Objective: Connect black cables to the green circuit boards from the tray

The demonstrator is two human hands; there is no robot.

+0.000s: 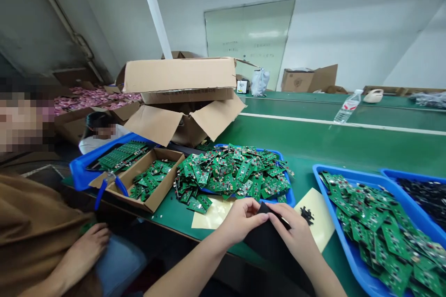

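My left hand (pixel 240 220) and my right hand (pixel 292 234) both pinch the top edge of a soft black sheet, perhaps foam or cloth (pixel 266 236), which hangs over the front edge of the green workbench (pixel 313 148). Just past my right fingertips, small black pieces (pixel 307 216) lie on a pale yellow paper sheet (pixel 315 218). A large heap of green circuit boards (pixel 233 171) fills a blue tray (pixel 284 181) ahead of my hands. Another blue tray (pixel 334 190) to the right holds more green circuit boards (pixel 379 227).
To the left, a cardboard tray of green boards (pixel 146 181) and blue-handled pliers (pixel 109 185) sit near a seated person's brown-clad arm and hand (pixel 87 246). Another person sits behind. Open cardboard boxes (pixel 181 97) stand beyond; a water bottle (pixel 346 106) lies on the far belt.
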